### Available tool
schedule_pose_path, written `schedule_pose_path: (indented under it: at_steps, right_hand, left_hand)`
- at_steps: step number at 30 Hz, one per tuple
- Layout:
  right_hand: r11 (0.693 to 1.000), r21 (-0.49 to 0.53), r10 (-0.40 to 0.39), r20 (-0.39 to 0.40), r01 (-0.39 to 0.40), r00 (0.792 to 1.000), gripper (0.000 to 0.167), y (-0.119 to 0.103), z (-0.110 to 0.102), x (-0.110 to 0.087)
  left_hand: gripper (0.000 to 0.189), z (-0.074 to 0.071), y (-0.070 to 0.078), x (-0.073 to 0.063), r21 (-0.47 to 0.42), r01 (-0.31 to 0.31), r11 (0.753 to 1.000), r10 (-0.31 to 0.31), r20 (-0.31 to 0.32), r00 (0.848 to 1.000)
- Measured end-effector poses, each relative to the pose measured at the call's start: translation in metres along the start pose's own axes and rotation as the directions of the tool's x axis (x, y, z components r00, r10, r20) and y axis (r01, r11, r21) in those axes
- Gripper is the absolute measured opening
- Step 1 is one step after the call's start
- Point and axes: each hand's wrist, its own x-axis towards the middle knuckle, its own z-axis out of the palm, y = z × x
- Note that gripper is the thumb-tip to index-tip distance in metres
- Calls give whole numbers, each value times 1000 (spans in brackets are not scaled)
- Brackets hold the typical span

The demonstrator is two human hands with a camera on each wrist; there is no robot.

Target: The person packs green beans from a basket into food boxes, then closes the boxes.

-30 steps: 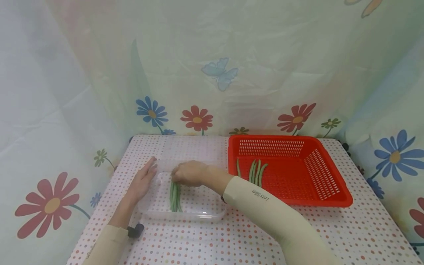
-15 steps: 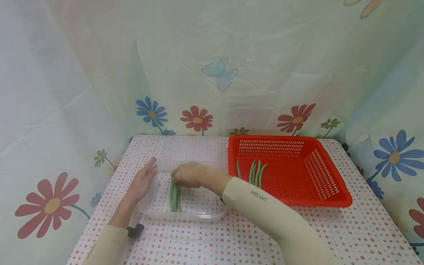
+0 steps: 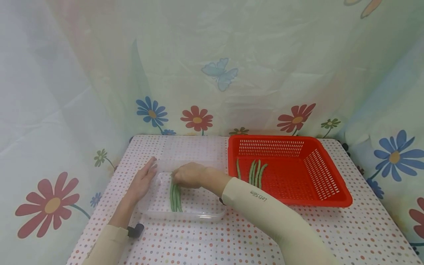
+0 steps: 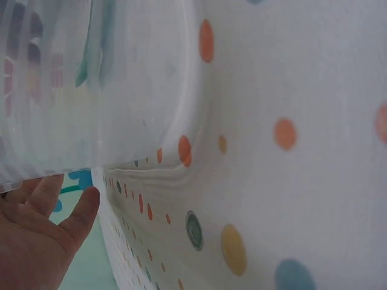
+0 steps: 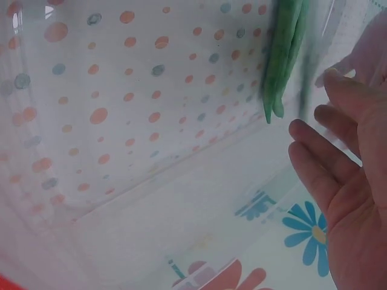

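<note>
A clear plastic container [image 3: 208, 215] stands on the table with several green beans [image 3: 175, 198] lying lengthwise in its left part. Over the beans' far ends is my right hand [image 3: 189, 175]. In the right wrist view, the right hand [image 5: 357, 163] has loosely bent fingers, with thumb and fingertips apart beside the tips of the green beans [image 5: 283, 60]; one bean nearest the hand looks blurred. My left hand [image 3: 140, 184] is held along the container's left side, fingers extended. The left wrist view has the left hand [image 4: 48, 229] by the clear container wall [image 4: 145, 90].
To the right stands a red slotted basket [image 3: 334, 202] with several more green beans [image 3: 255, 173] in its left part. My right forearm passes in front of the basket's near left corner. A dotted cloth [image 3: 185, 250] covers the table, and a floral curtain [image 3: 265, 92] hangs behind.
My right hand has shifted very slightly over the bean ends, and the beans in the container have moved a little against each other. The left hand stays put.
</note>
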Motion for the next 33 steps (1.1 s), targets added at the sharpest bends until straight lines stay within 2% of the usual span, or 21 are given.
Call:
schedule_pose_path:
  at_steps: [4,8,14,21,33]
  right_hand:
    - [1000,12,13,6,-13,1000,32,0,0,0]
    - [1000,13,9,-21,-9,1000,32,2,-2,-2]
    - [999,-5,52,-33,-52,998,54,6,-10,-9]
    - [998,-53,42,-69,-46,997,68,8,-14,-11]
    - [995,-77,54,-77,-60,996,75,11,-25,-16]
  left_hand:
    - [58,0,1,-1,0,6,1000,-6,1,1000]
    - [57,0,2,-1,-9,9,1000,-9,7,1000]
    - [57,0,1,-1,-12,2,1000,-2,13,1000]
    - [58,0,-1,0,-13,8,1000,-7,17,1000]
    - [59,0,0,0,-13,-17,1000,17,14,1000]
